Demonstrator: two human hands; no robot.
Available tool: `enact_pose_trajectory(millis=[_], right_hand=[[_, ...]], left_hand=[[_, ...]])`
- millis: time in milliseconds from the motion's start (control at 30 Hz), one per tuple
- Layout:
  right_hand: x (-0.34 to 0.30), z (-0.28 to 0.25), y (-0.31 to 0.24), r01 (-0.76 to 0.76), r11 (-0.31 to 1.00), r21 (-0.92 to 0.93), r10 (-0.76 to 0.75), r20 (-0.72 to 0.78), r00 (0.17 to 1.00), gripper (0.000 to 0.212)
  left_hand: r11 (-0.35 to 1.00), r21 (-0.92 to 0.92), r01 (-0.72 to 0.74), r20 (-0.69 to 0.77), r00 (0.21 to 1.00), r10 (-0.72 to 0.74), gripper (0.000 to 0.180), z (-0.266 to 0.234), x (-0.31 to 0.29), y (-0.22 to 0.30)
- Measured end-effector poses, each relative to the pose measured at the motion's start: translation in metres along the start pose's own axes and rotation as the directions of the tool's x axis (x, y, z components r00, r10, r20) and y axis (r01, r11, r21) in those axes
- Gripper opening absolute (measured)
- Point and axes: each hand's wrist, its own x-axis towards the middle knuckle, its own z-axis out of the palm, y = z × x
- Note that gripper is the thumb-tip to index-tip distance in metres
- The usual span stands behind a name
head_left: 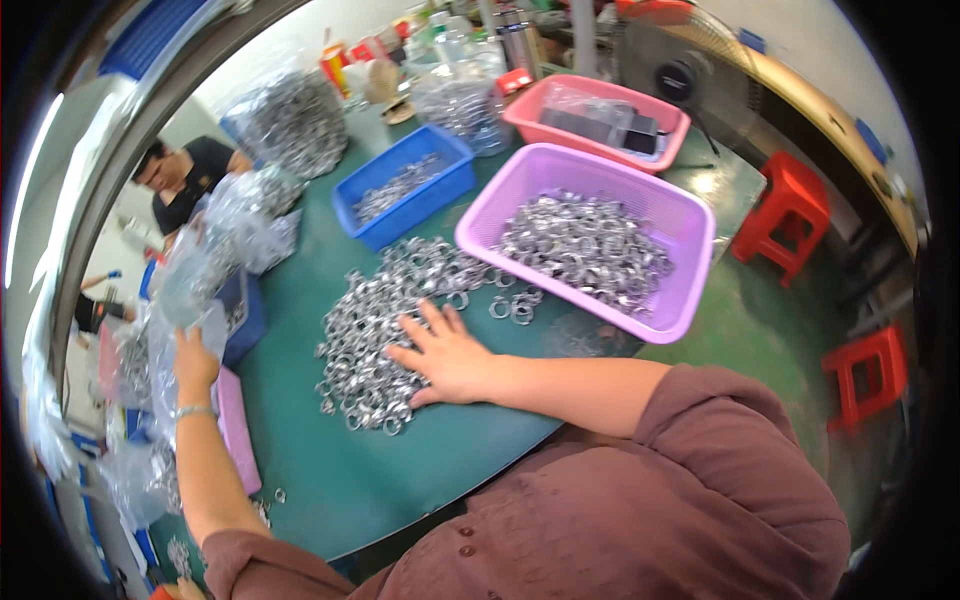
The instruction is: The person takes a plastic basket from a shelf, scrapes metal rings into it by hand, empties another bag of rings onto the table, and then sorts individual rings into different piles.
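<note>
A heap of silvery metal rings (360, 340) is spread over the green tabletop. My right hand (445, 358) lies on the heap's near right side, palm down with its fingers spread. Off to the left, my left hand (196, 362) is closed on the edge of a clear plastic bag (185, 290); its fingertips are partly hidden. Beyond my right hand, a purple basket (690, 215) contains many more rings (590, 245). Several stray rings (515, 305) lie between the basket and the heap.
A blue bin (365, 235) with rings stands behind the heap, and a pink bin (530, 110) sits farther right. Filled plastic bags (290, 120) line the far left. Red stools (785, 215) stand on the floor at right. Another person (190, 180) is across at left.
</note>
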Motion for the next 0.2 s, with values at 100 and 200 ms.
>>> enact_pose_trajectory(millis=[100,200], right_hand=[[-0.005,-0.004,0.006,-0.073,0.997,0.04,0.072,0.025,0.997,0.081],[-0.005,-0.01,-0.001,-0.08,0.994,0.076,0.08,-0.003,0.997,0.081]], left_hand=[[0.992,-0.125,-0.02,-0.017,1.0,0.018,0.057,-0.011,-0.004,0.039],[0.99,-0.14,0.0,0.083,0.996,0.011,0.063,-0.033,-0.015,0.057]])
